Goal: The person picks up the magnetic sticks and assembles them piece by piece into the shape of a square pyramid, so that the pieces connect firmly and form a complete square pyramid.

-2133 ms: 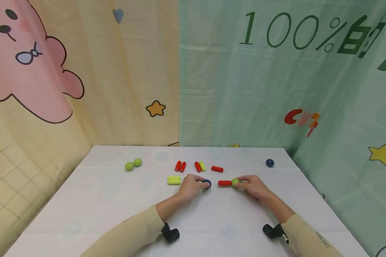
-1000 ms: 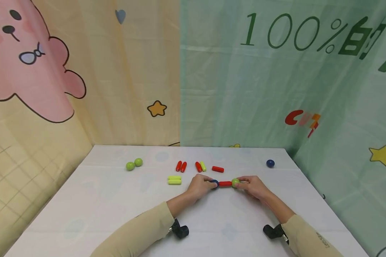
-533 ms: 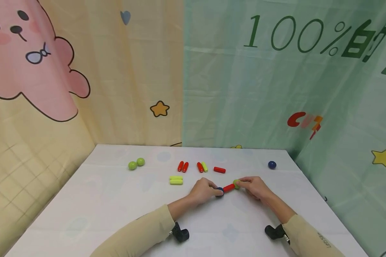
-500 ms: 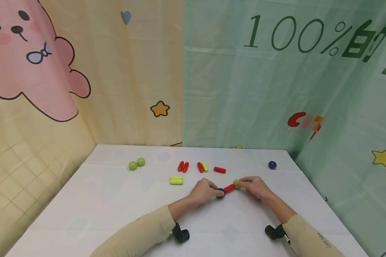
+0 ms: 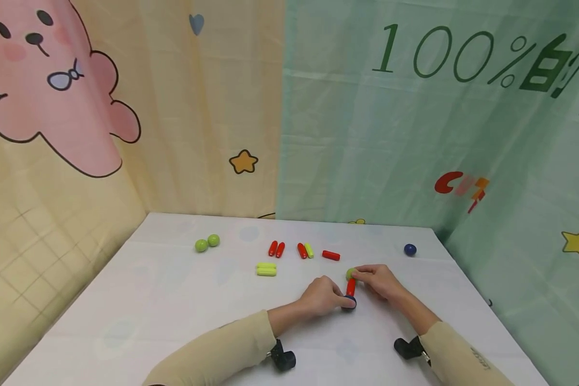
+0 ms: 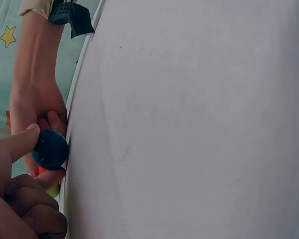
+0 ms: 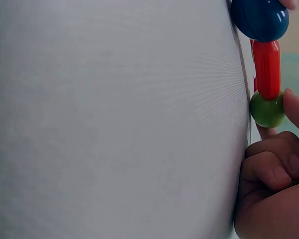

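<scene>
My left hand [image 5: 322, 296] pinches a dark blue ball [image 7: 260, 19] between thumb and fingers. My right hand [image 5: 380, 280] pinches a green ball [image 7: 267, 110] the same way. Between the two balls runs a red rod [image 5: 350, 287], one end touching each, so the three form a short line. In the head view the blue ball end lies nearer the person and the green end farther off. The left wrist view shows the blue ball [image 6: 50, 149] large, with most of the rod and the green ball hidden behind it.
On the white table [image 5: 173, 321] lie paired green balls [image 5: 207, 243], yellow-green rods [image 5: 266, 269], red rods [image 5: 276, 249], a red and yellow-green pair [image 5: 305, 250], a single red rod [image 5: 331, 255] and another blue ball [image 5: 409, 249]. Printed curtains stand behind.
My left hand brought the blue ball right to the red rod's free end, then swung it toward the person. The line turned from sideways to lengthwise; my right hand stayed nearly in place.
</scene>
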Demonstrator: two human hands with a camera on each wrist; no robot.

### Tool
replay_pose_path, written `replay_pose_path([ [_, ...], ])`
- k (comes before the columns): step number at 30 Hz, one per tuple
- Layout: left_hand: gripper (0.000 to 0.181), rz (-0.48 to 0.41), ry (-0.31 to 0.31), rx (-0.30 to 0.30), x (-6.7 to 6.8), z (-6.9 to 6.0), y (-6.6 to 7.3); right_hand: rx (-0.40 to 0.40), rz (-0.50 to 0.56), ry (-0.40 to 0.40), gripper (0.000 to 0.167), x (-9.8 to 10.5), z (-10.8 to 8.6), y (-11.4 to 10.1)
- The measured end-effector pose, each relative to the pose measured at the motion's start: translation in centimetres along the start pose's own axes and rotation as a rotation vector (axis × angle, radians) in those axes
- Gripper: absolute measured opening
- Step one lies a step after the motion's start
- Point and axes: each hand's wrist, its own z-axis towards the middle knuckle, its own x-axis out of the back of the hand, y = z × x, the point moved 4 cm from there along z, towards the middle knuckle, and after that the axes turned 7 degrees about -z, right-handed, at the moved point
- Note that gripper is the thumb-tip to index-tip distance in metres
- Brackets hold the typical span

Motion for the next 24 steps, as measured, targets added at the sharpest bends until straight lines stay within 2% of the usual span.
replay_pose_path([
  [12, 0.051, 0.062, 0.011, -0.048, -1.8, 0.7, 1.4, -0.030, 0.023, 0.011, 0.046, -0.2, 0.7, -0.1],
  [19, 0.048, 0.074, 0.049, -0.047, -2.1, 0.8, 1.7, -0.020, 0.033, 0.020, 0.048, -0.3, 0.6, -0.2],
  [24, 0.047, 0.082, 0.057, -0.041, -1.9, 0.7, 1.7, -0.031, 0.037, 0.021, 0.049, -0.3, 0.6, -0.2],
])
